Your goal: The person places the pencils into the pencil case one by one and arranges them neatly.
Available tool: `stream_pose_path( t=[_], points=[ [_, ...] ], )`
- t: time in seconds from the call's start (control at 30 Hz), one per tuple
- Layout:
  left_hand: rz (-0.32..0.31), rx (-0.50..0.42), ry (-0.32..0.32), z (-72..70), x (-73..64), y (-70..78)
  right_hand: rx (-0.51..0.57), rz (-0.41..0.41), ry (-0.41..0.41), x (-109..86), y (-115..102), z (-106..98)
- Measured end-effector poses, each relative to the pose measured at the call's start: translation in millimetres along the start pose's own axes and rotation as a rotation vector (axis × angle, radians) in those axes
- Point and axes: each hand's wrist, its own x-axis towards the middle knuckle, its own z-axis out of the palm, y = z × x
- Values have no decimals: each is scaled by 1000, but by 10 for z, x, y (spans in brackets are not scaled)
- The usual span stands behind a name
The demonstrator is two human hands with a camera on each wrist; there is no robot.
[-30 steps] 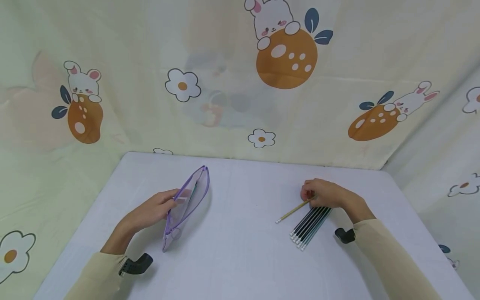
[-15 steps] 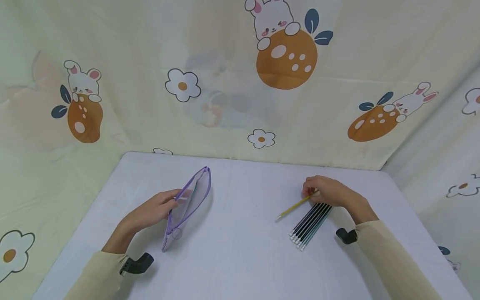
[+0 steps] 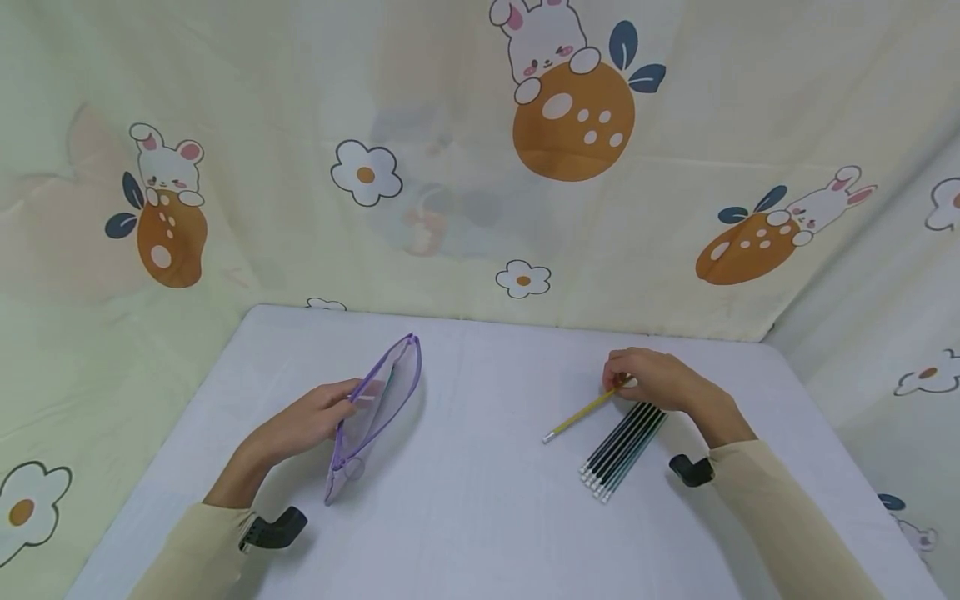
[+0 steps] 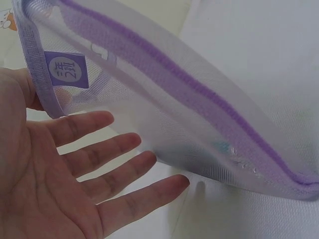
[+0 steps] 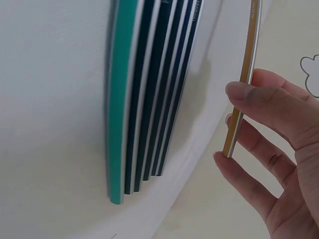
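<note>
In the head view my left hand [image 3: 307,423] holds a translucent mesh pouch [image 3: 356,471] with purple edging, its mouth parted. The left wrist view shows my thumb hooked behind the pouch's edge [image 4: 42,84], four fingers stretched beneath the mesh. Inside the pouch a green pencil [image 3: 389,379] shows through. On the right, my right hand [image 3: 656,381] pinches a yellow pencil [image 3: 581,415] near one end; its white eraser end points toward the lower left. Close under that hand, a row of several dark pencils [image 3: 621,443] lies side by side, with a green pencil [image 5: 119,124] at its edge.
A white table [image 3: 465,500] carries everything. Behind it hangs a cream curtain [image 3: 450,83] printed with rabbits and flowers, and another patterned sheet [image 3: 885,333] borders the right side. Black wrist cameras, such as the left one [image 3: 276,529], sit at both cuffs.
My right hand has risen slightly with the yellow pencil, away from the row, and the pencil's eraser end has shifted a little left. The left hand and pouch stay almost still.
</note>
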Motion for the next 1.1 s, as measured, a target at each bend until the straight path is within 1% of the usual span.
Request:
stream_pose_path(
  t=[0.17,0.37,0.47,0.67,0.8,0.97,1.1],
  points=[
    [8,-8,-3,-14,-5,7,11,-9,22,35,-46,-26],
    [5,-12,-11,-13,-5,1,50,-59,73,121,-128,-70],
    [6,-16,-16,-11,-2,-5,61,-70,85,160,-181,-101],
    [8,-4,-5,-10,-2,10,35,-84,122,221,-309,-165],
    [13,-5,0,-8,-7,16,7,-119,141,253,-412,-209],
    [6,5,-4,-2,-4,4,-9,-164,147,324,-537,-265],
    [-3,11,0,7,2,-14,4,-183,140,397,-629,-323]
  ],
)
